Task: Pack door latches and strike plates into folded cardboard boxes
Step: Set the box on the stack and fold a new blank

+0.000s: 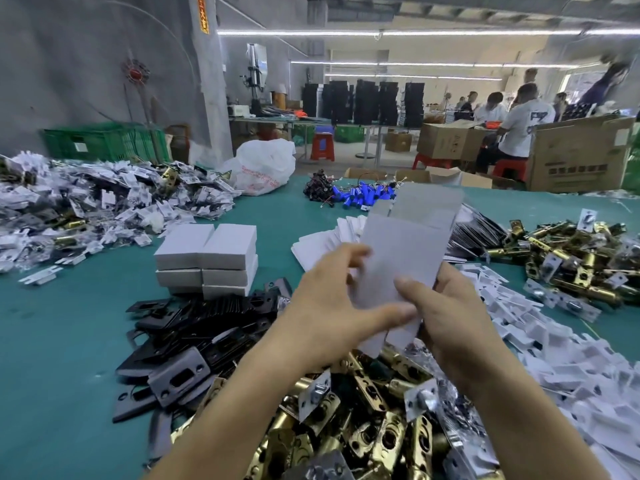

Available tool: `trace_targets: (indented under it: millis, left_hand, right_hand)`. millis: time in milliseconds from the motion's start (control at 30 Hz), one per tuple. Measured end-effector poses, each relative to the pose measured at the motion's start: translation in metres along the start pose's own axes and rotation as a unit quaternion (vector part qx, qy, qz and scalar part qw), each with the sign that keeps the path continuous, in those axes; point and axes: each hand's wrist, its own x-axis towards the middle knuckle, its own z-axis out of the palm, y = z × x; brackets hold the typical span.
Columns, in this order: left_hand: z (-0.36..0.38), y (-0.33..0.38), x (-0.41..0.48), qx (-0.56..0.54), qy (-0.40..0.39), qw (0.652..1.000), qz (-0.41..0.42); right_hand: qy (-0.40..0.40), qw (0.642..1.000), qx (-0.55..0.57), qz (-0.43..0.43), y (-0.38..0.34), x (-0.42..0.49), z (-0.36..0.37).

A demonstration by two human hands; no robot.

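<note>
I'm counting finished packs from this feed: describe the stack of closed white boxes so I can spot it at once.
On the teal table, look left of centre, just beyond the heap of black strike plates. The stack of closed white boxes stands there in neat layers. Unlike the flat white box blanks fanned out to its right, these are folded into solid blocks.

1. The flat cardboard box blank (408, 244) is plain pale grey-white.
2. The table cover (69, 323) is plain teal green.
3. The stacked closed cardboard boxes (207, 258) are white.
4. The flat metal strike plates (207, 327) are black.
5. The metal door latches (363, 427) are brass-gold with silver faceplates.
6. The small cylinders (360, 195) are blue.
7. The plastic crate (104, 142) is green.
8. The thin plastic bag (265, 166) is white with red print.
</note>
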Motion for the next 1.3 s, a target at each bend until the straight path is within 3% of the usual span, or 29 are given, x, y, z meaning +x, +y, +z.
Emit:
trace_targets:
  millis: [100,267,400,567,667,733,900,1133,1233,1300]
  left_hand:
    - [0.003,0.002,0.003,-0.092,0.080,0.992,-0.021]
    - [0.012,0.006,0.001,-0.092,0.126,0.988,-0.013]
    - [0.014,0.006,0.000,-0.106,0.149,0.983,0.020]
    - [0.019,0.005,0.000,-0.078,0.203,0.976,0.028]
    - [0.016,0.000,0.003,-0.018,0.255,0.967,0.025]
    - [0.015,-0.002,0.003,0.027,0.270,0.962,0.039]
    - [0.017,-0.007,0.003,0.173,0.237,0.950,0.111]
    - [0.020,-0.003,0.000,0.236,0.188,0.941,0.154]
    - [0.022,0.000,-0.002,0.238,0.192,0.938,0.164]
    - [0.022,0.001,-0.003,0.240,0.199,0.934,0.172]
  right_hand:
    - [-0.080,0.995,-0.029,-0.046,0.003,-0.003,0.004]
    - [-0.170,0.959,-0.139,-0.182,-0.002,-0.010,0.022]
    - [-0.212,0.950,-0.154,-0.169,-0.010,-0.017,0.023]
    - [-0.236,0.946,-0.207,-0.079,-0.016,-0.018,0.013]
    - [-0.167,0.957,-0.229,-0.062,-0.026,-0.016,0.001]
    - [-0.101,0.966,-0.214,-0.103,-0.037,-0.017,-0.006]
    - [-0.054,0.980,-0.106,-0.160,-0.051,-0.022,-0.006]
    - [0.094,0.944,-0.252,-0.192,-0.044,-0.020,-0.006]
    - [0.130,0.919,-0.309,-0.208,-0.040,-0.017,-0.006]
    - [0.137,0.921,-0.302,-0.202,-0.038,-0.015,-0.008]
